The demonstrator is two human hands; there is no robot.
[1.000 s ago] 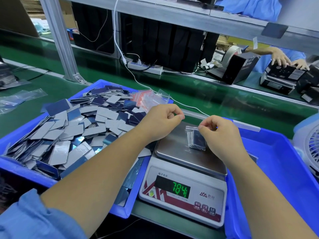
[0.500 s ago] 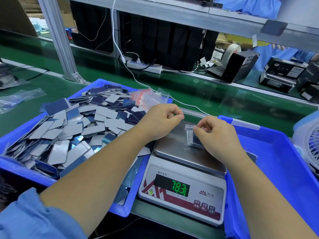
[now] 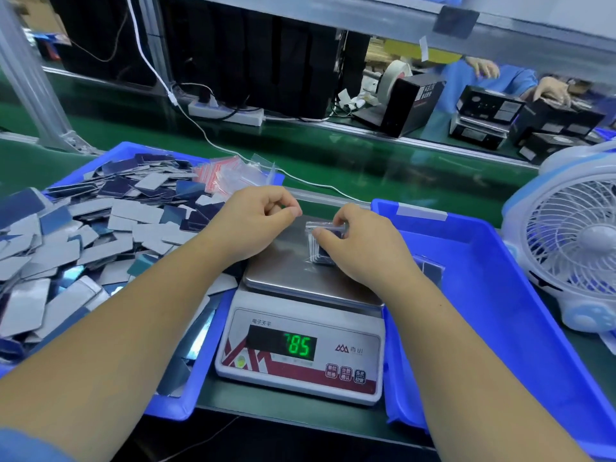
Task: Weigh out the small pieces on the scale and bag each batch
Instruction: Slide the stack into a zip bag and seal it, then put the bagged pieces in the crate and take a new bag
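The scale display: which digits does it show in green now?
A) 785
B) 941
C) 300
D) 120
A: the scale shows green digits reading 785 on its dark display, while the right hand holds the small clear bag of pieces on the steel pan.

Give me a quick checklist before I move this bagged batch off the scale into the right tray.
1. Bag rests on the scale pan: ok.
2. Right hand grips the bag: ok.
3. Bag strip sealed all along: cannot tell.
4. Display reads 785, steady: cannot tell, hand touching.
5. Left hand clear of the pan: cannot tell.
6. Right tray has free room: ok.
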